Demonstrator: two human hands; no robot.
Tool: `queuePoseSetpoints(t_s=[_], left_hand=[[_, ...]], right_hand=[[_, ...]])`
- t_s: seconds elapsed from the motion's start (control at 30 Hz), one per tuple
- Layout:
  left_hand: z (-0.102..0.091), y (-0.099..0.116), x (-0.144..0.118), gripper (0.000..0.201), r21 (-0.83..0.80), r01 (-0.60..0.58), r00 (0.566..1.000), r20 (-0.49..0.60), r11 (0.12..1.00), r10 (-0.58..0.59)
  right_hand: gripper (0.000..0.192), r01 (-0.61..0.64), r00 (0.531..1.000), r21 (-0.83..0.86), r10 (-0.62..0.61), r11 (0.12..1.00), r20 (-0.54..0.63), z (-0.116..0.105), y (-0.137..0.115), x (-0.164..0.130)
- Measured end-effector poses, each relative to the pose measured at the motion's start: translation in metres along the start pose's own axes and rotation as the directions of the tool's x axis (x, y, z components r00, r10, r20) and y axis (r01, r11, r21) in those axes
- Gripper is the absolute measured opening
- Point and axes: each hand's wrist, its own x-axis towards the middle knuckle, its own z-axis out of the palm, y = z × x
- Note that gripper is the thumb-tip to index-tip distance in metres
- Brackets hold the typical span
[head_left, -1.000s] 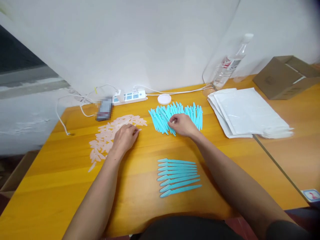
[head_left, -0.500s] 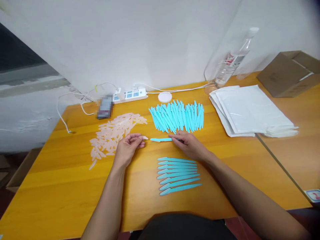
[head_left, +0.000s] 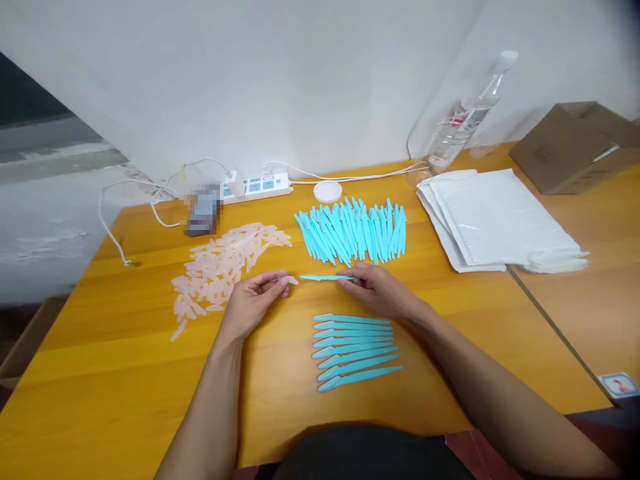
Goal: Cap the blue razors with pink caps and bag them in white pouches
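My right hand (head_left: 379,291) grips one turquoise razor stick (head_left: 323,277) by its handle, blade end pointing left. My left hand (head_left: 256,298) pinches a small translucent pink cap (head_left: 291,281), its tip just short of the blade end. Behind my left hand lies a loose heap of pink caps (head_left: 220,265). A fanned pile of turquoise sticks (head_left: 353,231) lies behind my right hand. Several capped turquoise sticks (head_left: 354,350) lie in a neat row in front of both hands on the orange table (head_left: 125,373).
A stack of white plastic bags (head_left: 493,220) lies at the right, a brown cardboard box (head_left: 575,147) and a clear water bottle (head_left: 463,117) behind it. A white power strip (head_left: 260,185) with cables, a blurred dark device (head_left: 203,212) and a round white lid (head_left: 327,191) sit along the wall.
My right hand drew one turquoise stick out of the fanned pile toward me. My left hand lifted a pink cap from the heap and brought it up to the stick's blade end.
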Motion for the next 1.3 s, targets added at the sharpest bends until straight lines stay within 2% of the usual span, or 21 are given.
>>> queuePoseSetpoints(t_s=[0.1,0.23,0.5,0.73,1.03,1.3], left_hand=[[-0.002,0.001,0.000,0.038,0.018,-0.019,1.000,0.001,1.000,0.019],[0.003,0.003,-0.001,0.040,0.035,-0.027,1.000,-0.004,0.999,0.027],[0.017,-0.001,-0.002,0.044,0.028,-0.014,1.000,0.007,0.999,0.014],[0.014,0.002,-0.001,0.041,0.053,-0.047,0.998,-0.047,0.997,0.050],[0.021,-0.007,0.001,0.040,0.049,0.011,0.999,0.033,0.999,-0.013],[0.014,-0.005,0.000,0.039,0.054,0.012,1.000,0.007,0.998,-0.012]], right_hand=[[0.049,-0.069,0.996,0.093,0.063,0.993,0.067,-0.003,0.001,-0.001],[0.052,-0.149,0.984,0.124,0.135,0.981,0.117,-0.005,0.004,-0.002],[0.053,-0.172,0.976,0.152,0.147,0.973,0.163,-0.008,0.003,-0.002],[0.055,-0.185,0.974,0.192,0.153,0.964,0.169,-0.009,0.004,-0.001],[0.056,-0.181,0.971,0.177,0.147,0.967,0.188,-0.009,0.004,-0.002],[0.055,-0.172,0.973,0.178,0.139,0.969,0.183,-0.008,0.007,-0.002]])
